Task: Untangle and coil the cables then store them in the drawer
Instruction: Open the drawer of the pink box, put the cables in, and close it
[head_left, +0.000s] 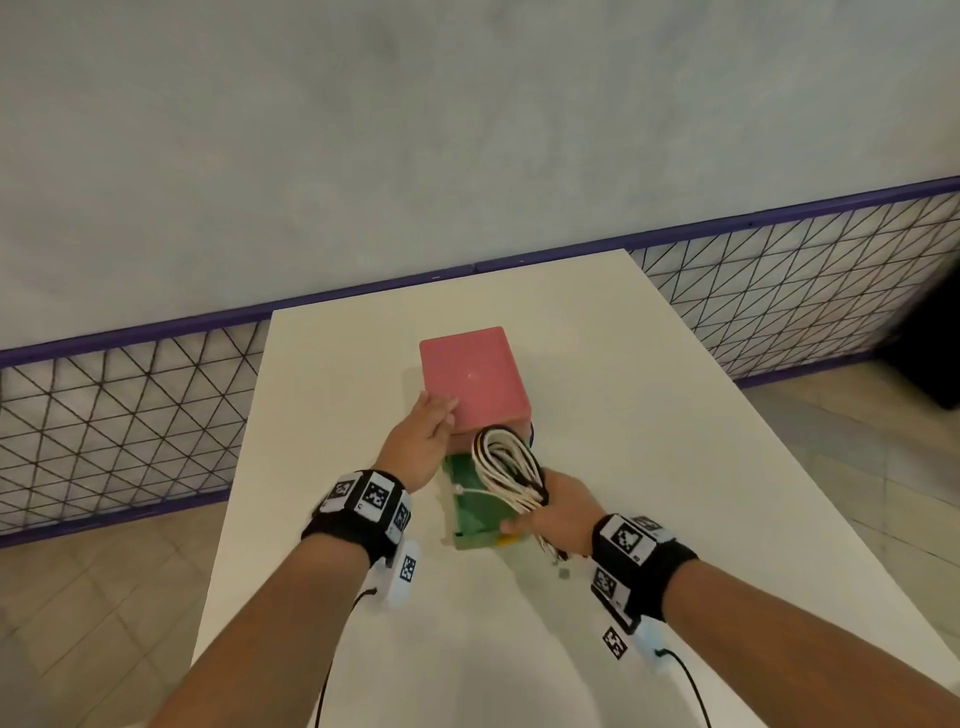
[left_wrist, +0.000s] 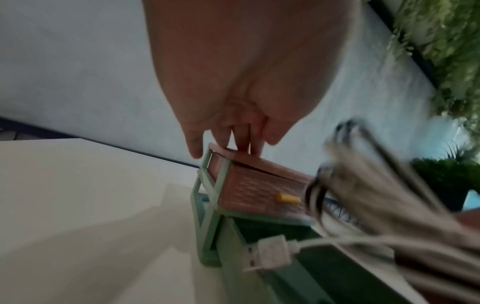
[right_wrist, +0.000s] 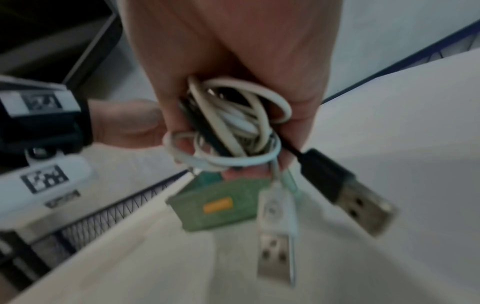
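Note:
A small drawer unit with a pink top (head_left: 475, 376) stands in the middle of the white table (head_left: 649, 415). Its green lower drawer (head_left: 475, 512) is pulled out toward me, and its pink upper drawer (left_wrist: 262, 193) is closed. My left hand (head_left: 423, 434) rests with straight fingers (left_wrist: 244, 144) on the near left edge of the pink top. My right hand (head_left: 550, 512) grips a coiled bundle of white and black cables (head_left: 506, 467) just above the open drawer. White (right_wrist: 275, 253) and black (right_wrist: 355, 201) USB plugs hang from the bundle (right_wrist: 233, 127). Another white plug (left_wrist: 267, 254) hangs over the drawer.
A purple-framed wire mesh fence (head_left: 130, 415) runs behind the table, below a pale wall. Tiled floor lies on both sides. A dark object (head_left: 930, 353) stands at the far right. Bare tabletop surrounds the drawer unit.

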